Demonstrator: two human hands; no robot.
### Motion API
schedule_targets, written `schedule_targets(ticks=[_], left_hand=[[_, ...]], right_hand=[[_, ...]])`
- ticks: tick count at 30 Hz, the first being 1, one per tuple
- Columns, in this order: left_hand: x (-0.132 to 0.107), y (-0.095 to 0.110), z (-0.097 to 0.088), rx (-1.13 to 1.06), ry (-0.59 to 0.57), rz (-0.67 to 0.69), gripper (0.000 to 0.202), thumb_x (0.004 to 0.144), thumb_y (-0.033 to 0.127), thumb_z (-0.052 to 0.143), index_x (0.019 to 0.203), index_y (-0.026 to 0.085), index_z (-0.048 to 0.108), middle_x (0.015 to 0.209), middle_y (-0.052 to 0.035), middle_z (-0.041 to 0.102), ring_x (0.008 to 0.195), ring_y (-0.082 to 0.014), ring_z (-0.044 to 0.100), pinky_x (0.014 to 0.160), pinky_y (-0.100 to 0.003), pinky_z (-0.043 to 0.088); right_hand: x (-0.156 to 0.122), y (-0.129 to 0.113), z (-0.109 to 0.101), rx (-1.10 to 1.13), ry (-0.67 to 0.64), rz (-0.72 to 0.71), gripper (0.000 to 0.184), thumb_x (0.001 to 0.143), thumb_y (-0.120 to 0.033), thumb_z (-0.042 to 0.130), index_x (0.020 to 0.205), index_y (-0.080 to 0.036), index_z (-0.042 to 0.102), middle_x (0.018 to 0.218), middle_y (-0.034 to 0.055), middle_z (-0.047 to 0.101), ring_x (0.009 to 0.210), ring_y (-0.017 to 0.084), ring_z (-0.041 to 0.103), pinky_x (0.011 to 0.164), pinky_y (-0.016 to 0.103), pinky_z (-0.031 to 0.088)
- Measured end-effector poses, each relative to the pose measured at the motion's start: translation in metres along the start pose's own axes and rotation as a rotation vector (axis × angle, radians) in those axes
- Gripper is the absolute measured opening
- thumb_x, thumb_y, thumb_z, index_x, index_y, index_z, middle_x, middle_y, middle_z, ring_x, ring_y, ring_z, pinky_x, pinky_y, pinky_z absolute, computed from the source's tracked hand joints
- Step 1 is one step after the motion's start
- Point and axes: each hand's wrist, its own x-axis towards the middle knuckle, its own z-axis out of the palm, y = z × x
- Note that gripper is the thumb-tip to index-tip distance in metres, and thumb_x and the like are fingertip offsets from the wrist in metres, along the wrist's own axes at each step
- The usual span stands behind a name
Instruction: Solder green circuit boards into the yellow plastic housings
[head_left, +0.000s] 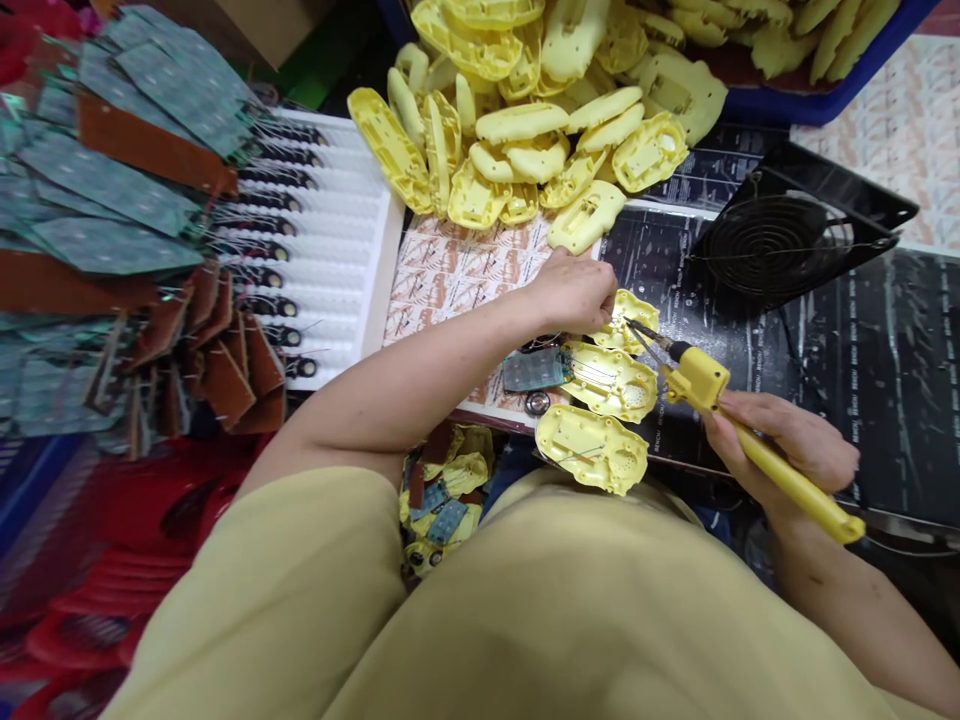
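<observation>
My right hand (795, 440) is wrapped round the yellow handle of a soldering gun (703, 378). Its dark tip reaches into the farthest of three yellow plastic shells (639, 312) lined up at the bench edge. Against that shell's left side, my left hand (576, 290) is closed with fingers curled down; whatever they pinch is hidden. Thin wires run across the middle shell (611, 380), and a circuit board (534, 370) lies at its left. The nearest shell (592, 447) lies open side up, with thin wires in it. A small round speaker (537, 402) rests beside the shells.
Many yellow shells (525, 150) are heaped at the back, with more in a blue crate (810, 105). A black fan (787, 225) stands at the right. On the left, a white ridged tray (345, 240) adjoins stacked circuit boards (112, 190). Red plastic parts (105, 600) lie below.
</observation>
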Motion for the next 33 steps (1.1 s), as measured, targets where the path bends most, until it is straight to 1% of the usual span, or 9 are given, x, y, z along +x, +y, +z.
schedule_targets(ticks=[7, 10, 13, 16, 18, 20, 21, 26, 33], left_hand=[[0.006, -0.005, 0.003, 0.003, 0.013, 0.013, 0.03, 0.087, 0.014, 0.064, 0.106, 0.02, 0.086, 0.098, -0.005, 0.083, 0.109, -0.0279, 0.074, 0.108, -0.045, 0.049], [0.005, -0.004, 0.005, 0.017, 0.037, 0.017, 0.029, 0.087, 0.014, 0.065, 0.106, 0.02, 0.087, 0.101, -0.0052, 0.084, 0.108, -0.0274, 0.075, 0.106, -0.043, 0.051], [0.0, -0.003, 0.007, 0.028, 0.054, 0.002, 0.029, 0.09, 0.015, 0.064, 0.106, 0.02, 0.087, 0.106, -0.0074, 0.085, 0.112, -0.0291, 0.075, 0.108, -0.045, 0.051], [-0.003, -0.005, 0.009, -0.037, 0.082, -0.011, 0.027, 0.092, 0.017, 0.065, 0.106, 0.022, 0.088, 0.106, -0.006, 0.085, 0.112, -0.0278, 0.076, 0.109, -0.043, 0.051], [-0.002, -0.009, 0.011, -0.123, 0.095, -0.03, 0.028, 0.091, 0.017, 0.066, 0.109, 0.022, 0.088, 0.107, -0.0051, 0.085, 0.108, -0.0254, 0.077, 0.105, -0.038, 0.053], [0.0, -0.013, 0.014, -0.192, 0.108, -0.052, 0.031, 0.091, 0.017, 0.066, 0.114, 0.021, 0.087, 0.108, -0.0054, 0.085, 0.104, -0.0239, 0.077, 0.102, -0.036, 0.055], [0.001, -0.015, 0.015, -0.209, 0.117, -0.055, 0.032, 0.091, 0.018, 0.066, 0.115, 0.021, 0.086, 0.108, -0.0055, 0.085, 0.104, -0.0236, 0.077, 0.101, -0.035, 0.056], [0.007, -0.017, 0.019, -0.171, 0.15, -0.028, 0.027, 0.088, 0.02, 0.066, 0.104, 0.023, 0.087, 0.102, -0.0049, 0.085, 0.105, -0.0257, 0.077, 0.101, -0.037, 0.056], [0.005, -0.005, 0.01, -0.077, 0.103, -0.046, 0.027, 0.09, 0.018, 0.063, 0.104, 0.019, 0.086, 0.106, -0.0081, 0.084, 0.111, -0.0299, 0.075, 0.105, -0.043, 0.053]], right_hand=[[-0.004, 0.001, -0.001, -0.031, -0.003, 0.04, 0.021, 0.087, -0.014, 0.086, 0.099, -0.027, 0.075, 0.084, -0.0018, 0.083, 0.066, 0.02, 0.08, 0.058, 0.028, 0.068], [-0.012, 0.003, -0.003, -0.068, 0.04, 0.14, 0.041, 0.088, -0.021, 0.088, 0.127, -0.029, 0.076, 0.097, 0.0006, 0.085, 0.073, 0.021, 0.082, 0.064, 0.028, 0.069], [-0.017, 0.006, -0.006, -0.113, 0.008, 0.235, 0.063, 0.091, -0.027, 0.087, 0.15, -0.031, 0.066, 0.105, 0.0011, 0.085, 0.078, 0.022, 0.083, 0.068, 0.028, 0.07], [-0.016, 0.008, -0.007, -0.104, -0.002, 0.229, 0.044, 0.093, -0.029, 0.086, 0.135, -0.03, 0.075, 0.11, 0.0015, 0.085, 0.082, 0.022, 0.083, 0.07, 0.029, 0.07], [-0.014, 0.01, -0.006, -0.103, 0.03, 0.225, 0.023, 0.093, -0.032, 0.085, 0.114, -0.028, 0.08, 0.101, 0.0002, 0.085, 0.073, 0.02, 0.081, 0.063, 0.028, 0.068], [-0.013, 0.013, -0.004, -0.114, 0.042, 0.237, 0.013, 0.094, -0.037, 0.085, 0.101, -0.027, 0.079, 0.091, -0.0013, 0.084, 0.063, 0.018, 0.077, 0.056, 0.026, 0.064], [-0.013, 0.014, -0.003, -0.111, 0.028, 0.245, 0.014, 0.094, -0.039, 0.084, 0.102, -0.027, 0.079, 0.09, -0.0012, 0.084, 0.063, 0.018, 0.077, 0.056, 0.026, 0.064], [-0.015, 0.023, 0.0, -0.073, -0.058, 0.262, 0.043, 0.097, -0.039, 0.081, 0.137, -0.029, 0.073, 0.106, 0.0017, 0.085, 0.079, 0.021, 0.083, 0.069, 0.029, 0.071], [-0.011, 0.027, 0.002, 0.007, -0.016, 0.204, 0.012, 0.093, -0.034, 0.086, 0.103, -0.031, 0.079, 0.094, -0.0018, 0.085, 0.068, 0.021, 0.081, 0.059, 0.031, 0.07]])
